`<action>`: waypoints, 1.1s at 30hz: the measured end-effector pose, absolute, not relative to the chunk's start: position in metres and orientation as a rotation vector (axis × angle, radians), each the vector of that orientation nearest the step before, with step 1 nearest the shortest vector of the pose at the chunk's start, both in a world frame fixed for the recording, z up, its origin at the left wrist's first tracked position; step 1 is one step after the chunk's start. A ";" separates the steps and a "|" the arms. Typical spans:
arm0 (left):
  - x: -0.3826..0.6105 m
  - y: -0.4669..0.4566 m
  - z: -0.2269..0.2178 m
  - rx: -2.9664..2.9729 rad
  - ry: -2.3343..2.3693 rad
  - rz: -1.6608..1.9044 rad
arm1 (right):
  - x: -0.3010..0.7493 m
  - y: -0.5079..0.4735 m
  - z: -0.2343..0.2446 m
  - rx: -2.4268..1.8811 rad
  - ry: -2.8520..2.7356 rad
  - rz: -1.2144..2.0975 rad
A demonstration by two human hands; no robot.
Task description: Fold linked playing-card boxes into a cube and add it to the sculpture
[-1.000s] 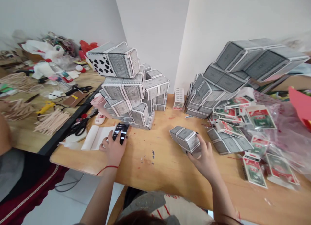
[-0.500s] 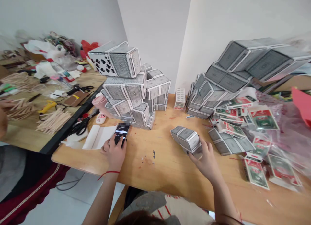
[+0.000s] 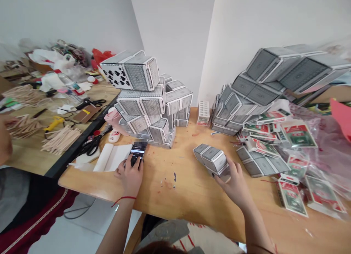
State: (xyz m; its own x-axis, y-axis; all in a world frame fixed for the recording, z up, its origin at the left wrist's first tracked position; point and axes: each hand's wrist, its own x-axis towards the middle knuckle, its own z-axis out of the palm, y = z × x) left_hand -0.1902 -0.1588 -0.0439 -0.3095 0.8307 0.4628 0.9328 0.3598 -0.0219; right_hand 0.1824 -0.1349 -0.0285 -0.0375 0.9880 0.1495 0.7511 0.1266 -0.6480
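Note:
My left hand is closed around the lower end of a black phone, some of its fingers over the lit screen. The phone is beside a white sheet of paper with a rolled edge. With my right hand, I grip the near right end of a box block made of grey-backed playing cards, thumb at the front and fingers behind. The block's underside is hidden. Beyond the phone rises a stacked card-block structure; a second stacked structure stands at the right.
Red-and-green card packs and clear plastic wrap lie at the right, near another card block. A small white box is by the wall. Scissors, wooden sticks and a yellow glue gun are at the left, near another person's arm.
The view has shifted slightly, so everything sits a little lower. Both hands keep nearly the same places, the left at the phone and the right on the card block.

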 end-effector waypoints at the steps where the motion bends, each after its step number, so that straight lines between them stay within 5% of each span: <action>1: -0.190 -0.159 -0.044 -1.539 -2.231 -0.351 | 0.183 -0.135 -0.029 -1.672 -1.842 0.540; 33: -0.184 -0.161 -0.045 -1.566 -2.292 -0.384 | 0.181 -0.135 -0.024 -1.676 -1.840 0.550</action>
State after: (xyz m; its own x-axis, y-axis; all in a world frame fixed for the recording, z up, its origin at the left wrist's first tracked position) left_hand -0.1841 -0.1608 -0.0447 -0.3361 0.8425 0.4210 0.9338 0.3565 0.0320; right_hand 0.1815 -0.1349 -0.0237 -0.0380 0.9889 0.1437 0.7480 0.1235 -0.6522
